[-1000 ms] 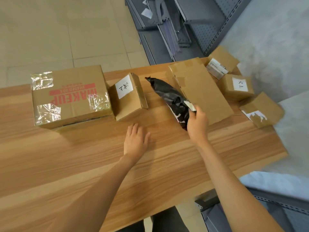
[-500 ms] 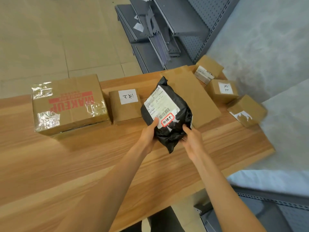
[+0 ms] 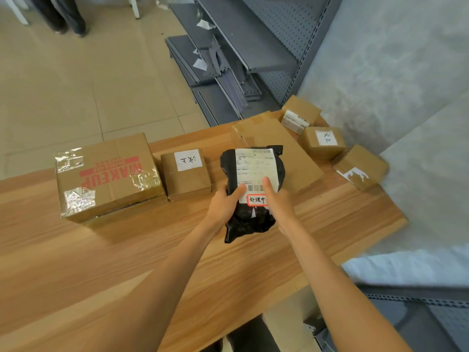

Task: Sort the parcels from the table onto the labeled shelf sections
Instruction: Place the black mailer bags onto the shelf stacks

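The black poly mailer [image 3: 253, 189] is held just above the worktop [image 3: 127, 262], near its middle, label face up. It appears soft, light and pliable, with a slick film surface; support it at both side edges rather than by a corner. The left hand [image 3: 225, 201] and right hand [image 3: 276, 199] both grip its near half, thumbs pressing on the shipping label [image 3: 255, 168], fingers hidden underneath.

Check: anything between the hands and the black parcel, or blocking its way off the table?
Nothing between them: the left hand and right hand both grip the black parcel, thumbs on its label. It is clear of the boxes around it. The labeled shelf sections can't be identified here, so that path can't be judged.
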A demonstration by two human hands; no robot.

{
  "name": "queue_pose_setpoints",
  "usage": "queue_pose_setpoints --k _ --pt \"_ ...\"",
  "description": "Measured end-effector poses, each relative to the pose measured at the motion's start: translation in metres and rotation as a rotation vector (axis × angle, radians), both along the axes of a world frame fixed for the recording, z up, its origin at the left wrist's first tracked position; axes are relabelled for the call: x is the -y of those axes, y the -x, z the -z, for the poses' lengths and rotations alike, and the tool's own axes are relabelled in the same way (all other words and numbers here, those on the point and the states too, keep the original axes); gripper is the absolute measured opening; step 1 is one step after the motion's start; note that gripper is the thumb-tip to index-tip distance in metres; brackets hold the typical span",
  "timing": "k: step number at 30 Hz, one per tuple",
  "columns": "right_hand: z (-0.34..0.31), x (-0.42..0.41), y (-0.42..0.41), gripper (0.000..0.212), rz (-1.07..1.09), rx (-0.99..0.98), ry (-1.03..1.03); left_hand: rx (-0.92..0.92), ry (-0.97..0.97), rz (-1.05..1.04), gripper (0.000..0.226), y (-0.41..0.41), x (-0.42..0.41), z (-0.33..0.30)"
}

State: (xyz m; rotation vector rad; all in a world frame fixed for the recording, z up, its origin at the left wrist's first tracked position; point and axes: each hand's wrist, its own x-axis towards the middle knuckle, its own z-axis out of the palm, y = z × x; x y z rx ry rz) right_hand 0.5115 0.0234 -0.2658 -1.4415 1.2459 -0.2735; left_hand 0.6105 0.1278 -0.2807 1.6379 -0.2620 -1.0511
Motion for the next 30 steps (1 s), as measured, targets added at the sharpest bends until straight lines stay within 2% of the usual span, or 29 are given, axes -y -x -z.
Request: queue_pose_setpoints --k 3,7,10,13,17,20,24,27,30 --pt "-0.001 -0.003 0.008 0.03 0.025 -0.004 0.038 0.027 -0.011 0.044 0.044 0.006 0.002 -0.003" --pt "-0.007 0.0 0.029 0.028 0.127 0.018 0.083 0.053 0.002 0.16 0.042 0.015 0.008 -0.01" --pt "-0.017 0.011 0.05 0.03 0.195 0.054 0.098 0.152 0.03 0.218 0.058 0.016 0.017 -0.024" --pt "-0.03 0.023 0.076 0.026 0.279 0.114 0.094 0.459 -0.069 0.295 0.074 0.012 0.03 -0.034" --pt "-0.046 0.032 0.115 0.029 0.403 0.159 0.088 1.117 -0.274 0.612 0.058 0.015 0.048 -0.043" --pt "-0.056 0.035 0.148 0.037 0.509 0.137 0.148 1.44 -0.27 0.826 0.056 0.035 0.06 -0.054" --pt "-0.07 0.026 0.198 0.041 0.611 0.119 0.196 1.592 -0.167 0.952 0.054 0.083 0.067 -0.068" --pt "-0.077 0.005 0.243 0.032 0.68 0.058 0.202 1.597 -0.117 1.029 0.059 0.122 0.063 -0.075" --pt "-0.08 -0.026 0.293 0.034 0.769 0.038 0.227 1.604 -0.043 1.053 0.058 0.164 0.05 -0.082"
